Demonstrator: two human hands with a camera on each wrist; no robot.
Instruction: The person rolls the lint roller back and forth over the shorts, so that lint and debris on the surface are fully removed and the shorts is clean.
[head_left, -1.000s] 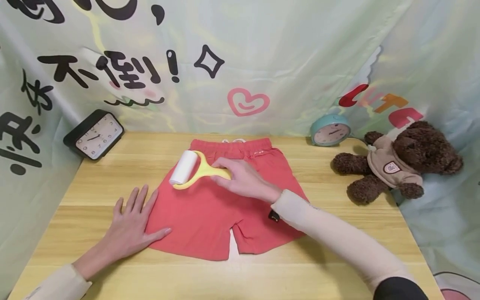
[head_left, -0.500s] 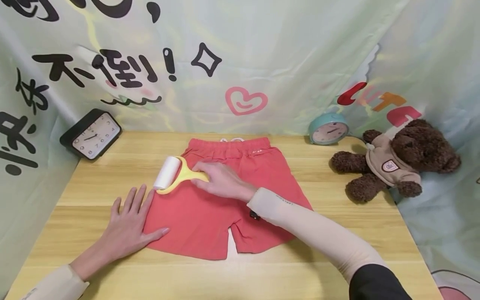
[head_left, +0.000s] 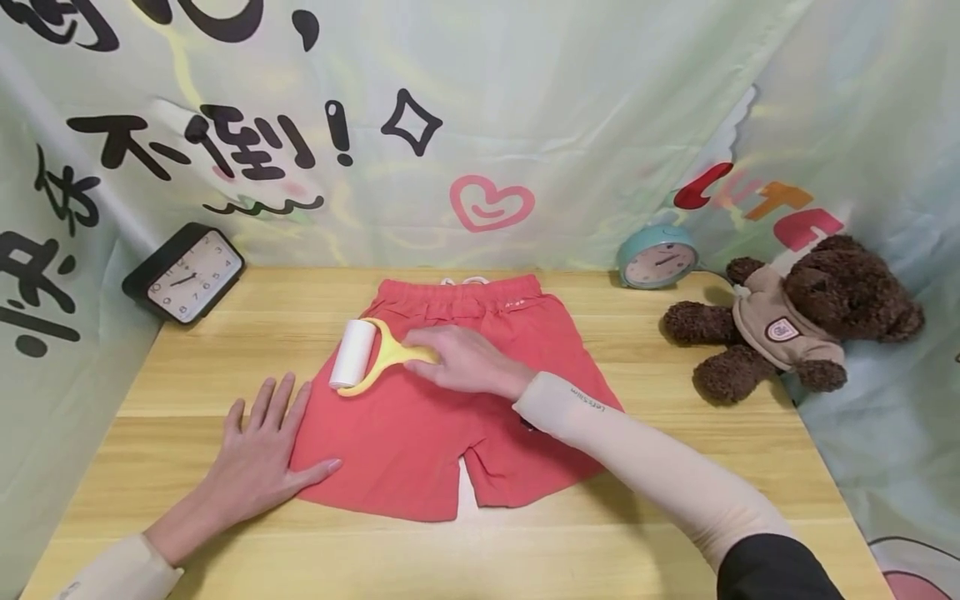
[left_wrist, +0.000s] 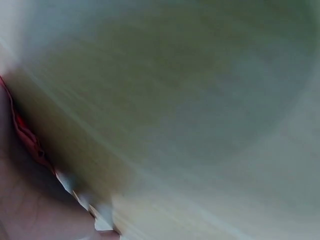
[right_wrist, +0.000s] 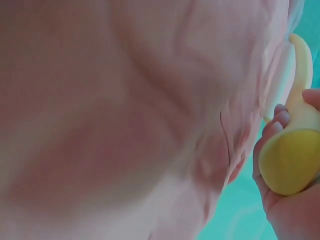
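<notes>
Red shorts lie flat on the wooden table, waistband towards the back wall. My right hand grips the yellow handle of a lint roller, whose white cylinder rests on the upper left part of the shorts. In the right wrist view the fingers wrap round that yellow handle, beside the blurred fabric. My left hand lies flat with spread fingers at the left edge of the shorts, its thumb on the cloth. The left wrist view shows mostly blurred table and a bit of red fabric.
A black alarm clock stands at the back left of the table. At the back right is a teal clock, with a brown teddy bear lying to its right. A printed cloth hangs behind.
The right hand first moved the lint roller left to the edge of the shorts, then a little back to the right. The left hand has stayed in place.
</notes>
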